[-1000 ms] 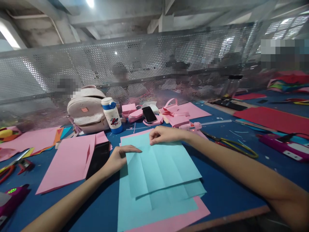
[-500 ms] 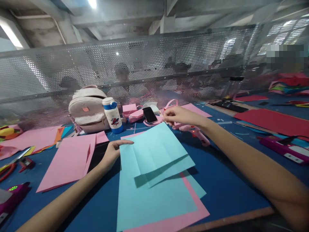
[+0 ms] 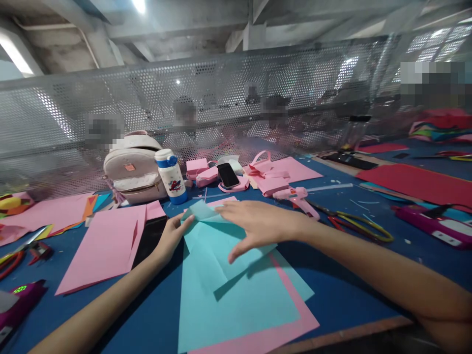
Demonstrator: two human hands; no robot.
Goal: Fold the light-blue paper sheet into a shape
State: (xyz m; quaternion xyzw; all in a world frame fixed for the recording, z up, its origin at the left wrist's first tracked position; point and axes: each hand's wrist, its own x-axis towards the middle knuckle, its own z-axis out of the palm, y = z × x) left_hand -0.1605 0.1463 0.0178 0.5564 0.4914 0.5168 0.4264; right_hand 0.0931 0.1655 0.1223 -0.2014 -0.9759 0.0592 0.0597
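A creased light-blue paper sheet (image 3: pixel 216 246) lies folded diagonally on top of a larger light-blue sheet (image 3: pixel 243 309) and a pink sheet (image 3: pixel 295 324) on the blue table. My left hand (image 3: pixel 171 236) pinches the folded sheet's left corner, fingers closed on it. My right hand (image 3: pixel 258 223) lies flat on the fold with fingers spread, pressing the paper down.
Left of the stack lie pink sheets (image 3: pixel 106 246) and a black box (image 3: pixel 151 238). Behind stand a white backpack (image 3: pixel 131 167), a bottle (image 3: pixel 170 176), a phone (image 3: pixel 228 174) and pink paper pieces (image 3: pixel 273 174). A pink glue gun (image 3: pixel 298 196) and scissors (image 3: pixel 357 223) lie to the right. A perforated metal screen (image 3: pixel 73 123) closes the back.
My right hand carried the sheet's far corner up, then across to the left, and now presses flat on the fold. My left hand stayed at the sheet's left corner.
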